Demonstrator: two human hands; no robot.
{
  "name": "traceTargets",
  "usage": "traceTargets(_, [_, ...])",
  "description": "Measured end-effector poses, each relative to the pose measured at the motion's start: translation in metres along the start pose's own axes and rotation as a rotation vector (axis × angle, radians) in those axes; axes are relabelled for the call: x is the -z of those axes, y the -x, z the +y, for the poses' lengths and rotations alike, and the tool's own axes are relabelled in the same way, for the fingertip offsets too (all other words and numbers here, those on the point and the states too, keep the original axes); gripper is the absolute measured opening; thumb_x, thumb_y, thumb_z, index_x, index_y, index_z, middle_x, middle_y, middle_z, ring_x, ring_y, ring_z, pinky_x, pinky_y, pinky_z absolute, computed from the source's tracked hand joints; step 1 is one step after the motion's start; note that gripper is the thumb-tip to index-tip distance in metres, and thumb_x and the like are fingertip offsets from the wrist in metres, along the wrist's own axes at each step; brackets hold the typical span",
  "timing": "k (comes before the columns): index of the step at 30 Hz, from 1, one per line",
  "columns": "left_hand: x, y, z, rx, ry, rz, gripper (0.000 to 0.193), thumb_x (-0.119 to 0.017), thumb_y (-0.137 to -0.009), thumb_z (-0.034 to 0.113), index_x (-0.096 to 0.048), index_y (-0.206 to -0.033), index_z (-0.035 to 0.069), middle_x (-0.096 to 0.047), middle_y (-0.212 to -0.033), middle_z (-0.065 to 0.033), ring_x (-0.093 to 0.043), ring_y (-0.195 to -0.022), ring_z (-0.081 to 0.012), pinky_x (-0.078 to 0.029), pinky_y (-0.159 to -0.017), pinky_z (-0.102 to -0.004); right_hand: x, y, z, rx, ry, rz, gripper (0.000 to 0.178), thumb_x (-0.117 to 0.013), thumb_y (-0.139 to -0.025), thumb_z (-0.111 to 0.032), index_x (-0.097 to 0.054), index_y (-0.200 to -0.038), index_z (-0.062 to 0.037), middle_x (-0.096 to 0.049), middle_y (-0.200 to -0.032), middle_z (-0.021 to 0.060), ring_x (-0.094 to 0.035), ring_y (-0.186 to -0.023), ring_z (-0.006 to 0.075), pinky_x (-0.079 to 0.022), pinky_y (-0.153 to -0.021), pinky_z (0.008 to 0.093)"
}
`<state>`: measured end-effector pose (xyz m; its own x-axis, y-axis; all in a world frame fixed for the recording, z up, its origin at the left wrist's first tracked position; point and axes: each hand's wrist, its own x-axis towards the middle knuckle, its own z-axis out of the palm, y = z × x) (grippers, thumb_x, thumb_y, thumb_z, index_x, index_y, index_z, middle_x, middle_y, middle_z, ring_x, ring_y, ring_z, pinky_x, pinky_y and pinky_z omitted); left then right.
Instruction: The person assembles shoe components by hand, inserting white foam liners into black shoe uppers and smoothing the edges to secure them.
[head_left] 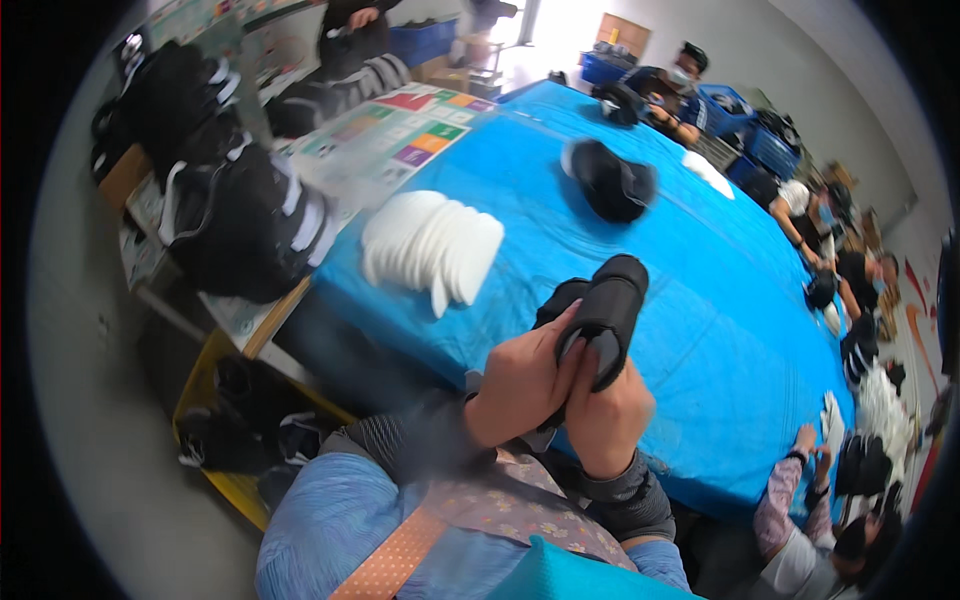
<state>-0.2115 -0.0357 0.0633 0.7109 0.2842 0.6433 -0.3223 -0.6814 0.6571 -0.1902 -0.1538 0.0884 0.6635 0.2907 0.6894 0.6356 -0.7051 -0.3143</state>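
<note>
Above the near edge of the blue-covered table [700, 330], a black padded piece [618, 300] is held up in both hands. It looks soft and curled, with a rounded far end; its exact kind I cannot tell. My left hand [520, 385] grips its left side, fingers bent around the near end. My right hand [612, 415] presses against the near end from below, its fingers meeting the left ones. A stack of white rounded pads [430, 245] leans over on the table to the left. Farther off lies another black curved padded piece [612, 182], blurred.
Large bundles of black pieces with light straps [245, 220] sit on a side table at left. Below it stands a yellow crate [200, 375] with black items. Co-workers sit along the far and right sides, one person's hands [815, 445] nearest at lower right. Blue baskets [770, 150] stand behind.
</note>
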Motion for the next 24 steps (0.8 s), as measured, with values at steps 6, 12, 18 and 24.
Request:
traceTargets(6, [0.071, -0.02, -0.063, -0.221, 0.092, 0.283, 0.043, -0.061, -0.083, -0.002, -0.065, -0.126, 0.002, -0.071, -0.11, -0.0204, -0.071, -0.097, -0.0366, -0.058, -0.082, -0.0402, -0.003, -0.022, -0.002, 0.15, -0.222, -0.335, 0.056, -0.083, -0.077, -0.044, -0.06, -0.102, 0.0007, -0.06, -0.09, 0.0162, -0.061, -0.077, 0.0348, -0.048, -0.065, 0.0419])
traceTargets(12, [0.159, -0.013, -0.09, -0.399, -0.055, 0.4, 0.029, -0.069, -0.089, 0.011, -0.065, -0.117, 0.002, -0.069, -0.121, -0.0219, -0.07, -0.108, -0.0354, -0.056, -0.091, -0.0363, -0.031, -0.065, -0.014, 0.051, -0.886, -0.526, 0.055, -0.071, -0.09, -0.005, -0.048, -0.139, -0.0005, -0.054, -0.128, 0.0077, -0.059, -0.082, 0.0099, -0.049, -0.073, 0.0249])
traceTargets(18, [0.218, -0.002, -0.094, -0.523, -0.221, 0.462, 0.038, -0.076, -0.082, 0.012, -0.066, -0.119, 0.005, -0.07, -0.121, -0.0174, -0.069, -0.108, -0.0335, -0.056, -0.09, -0.0392, -0.048, -0.102, -0.083, 0.136, -1.32, -0.776, 0.048, -0.071, -0.094, -0.008, -0.047, -0.134, 0.0001, -0.046, -0.137, 0.0103, -0.059, -0.097, 0.0106, -0.051, -0.085, 0.0268])
traceTargets(24, [0.283, 0.006, -0.112, -0.539, -0.424, 0.335, 0.038, -0.073, -0.082, 0.018, -0.066, -0.118, 0.01, -0.067, -0.128, -0.0134, -0.062, -0.118, -0.0371, -0.047, -0.1, -0.0426, -0.053, -0.136, -0.123, 0.295, -1.198, -1.118, 0.021, -0.069, -0.095, -0.003, -0.059, -0.114, -0.0002, -0.061, -0.105, 0.0043, -0.059, -0.096, 0.0098, -0.051, -0.082, 0.0257])
